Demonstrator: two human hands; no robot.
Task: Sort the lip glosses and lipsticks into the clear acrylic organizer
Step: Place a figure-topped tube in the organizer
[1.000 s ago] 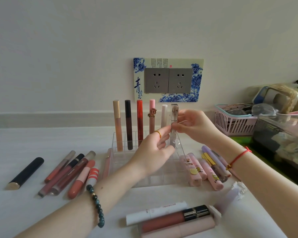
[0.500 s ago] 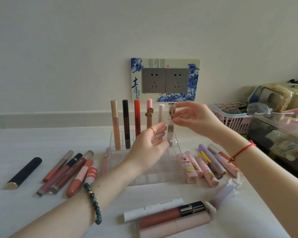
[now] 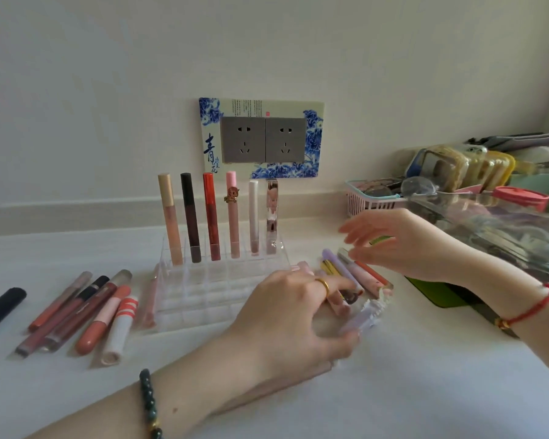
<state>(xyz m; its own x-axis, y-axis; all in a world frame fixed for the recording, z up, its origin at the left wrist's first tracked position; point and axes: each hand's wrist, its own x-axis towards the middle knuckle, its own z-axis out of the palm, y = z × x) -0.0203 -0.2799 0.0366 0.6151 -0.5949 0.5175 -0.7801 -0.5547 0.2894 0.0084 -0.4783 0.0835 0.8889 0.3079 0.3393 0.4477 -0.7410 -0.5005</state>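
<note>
Both hands have left the silver tube (image 3: pixel 271 213), which now stands sixth in the organizer (image 3: pixel 203 299) back row. Beside it, the left hand (image 3: pixel 286 308) curls over the loose tubes (image 3: pixel 355 274), grasp unclear through blur; the right hand (image 3: pixel 403 245) hovers above, fingers slack. The next pick is likely starting.

Organizer (image 3: pixel 203 299) – back row blocked by six upright tubes (image 3: pixel 210 217), wall (image 3: pixel 108 90) close behind; front rows open from above. Left side: loose tubes (image 3: pixel 76 312) fanned flat on the worktop (image 3: pixel 409 375), one pink tube (image 3: pixel 149 299) just beside the organizer's left wall. Right side crowded – lying tubes (image 3: pixel 358 274), left hand (image 3: pixel 286 315) low over them, right hand (image 3: pixel 403 245) hovering above, fingers spread, pink basket (image 3: pixel 362 202) and clear bag (image 3: pixel 488 223) beyond. Bare worktop strip between the forearms.
</note>
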